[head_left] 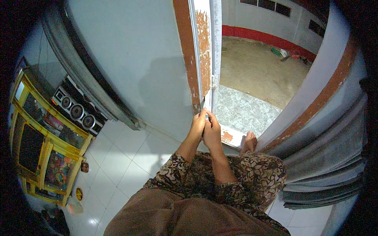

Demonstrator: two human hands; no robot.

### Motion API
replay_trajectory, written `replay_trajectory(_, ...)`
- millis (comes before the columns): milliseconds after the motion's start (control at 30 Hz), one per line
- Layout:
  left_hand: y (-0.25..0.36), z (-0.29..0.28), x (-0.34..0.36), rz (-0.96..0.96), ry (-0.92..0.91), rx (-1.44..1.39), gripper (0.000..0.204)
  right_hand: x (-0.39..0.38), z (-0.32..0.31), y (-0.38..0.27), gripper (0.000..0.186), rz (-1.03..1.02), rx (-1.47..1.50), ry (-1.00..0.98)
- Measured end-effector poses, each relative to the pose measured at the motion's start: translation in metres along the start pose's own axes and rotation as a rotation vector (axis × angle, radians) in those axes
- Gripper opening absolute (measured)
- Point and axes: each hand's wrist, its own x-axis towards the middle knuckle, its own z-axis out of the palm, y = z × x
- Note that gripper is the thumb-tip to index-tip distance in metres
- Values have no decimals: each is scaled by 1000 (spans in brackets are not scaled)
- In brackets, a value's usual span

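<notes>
Both my hands meet low on a door frame [203,47], whose inner face has patchy orange-brown areas next to white ones. A narrow blade-like tool [203,104] sticks up past my fingertips, its tip against the frame. My left hand [197,125] is closed around it. Pressed close beside it, my right hand [212,131] is also closed on the tool's lower part. The handle is mostly hidden by my fingers, so I cannot tell the exact kind of tool.
A white threshold [232,137] with a brown patch carries a bare foot [249,141]. Outside lie grey tiles [244,108] and bare ground. Grey curtains [327,157] hang on the right. Leftward stand a yellow glass-fronted cabinet [43,143] and a speaker unit [76,111].
</notes>
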Motion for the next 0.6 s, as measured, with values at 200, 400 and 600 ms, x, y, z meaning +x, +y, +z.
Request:
replay_trajectory(200, -6, -6, 4, -5, 31, 41, 53, 0, 1, -1, 42, 32, -79, -5)
replay_trajectory(400, -10, -15, 8, 10, 19, 65, 52, -8, 6, -8, 41, -26, -45, 19)
replay_trajectory(600, -8, -13, 1, 23, -17, -17, 50, -9, 8, -12, 43, 2, -44, 33)
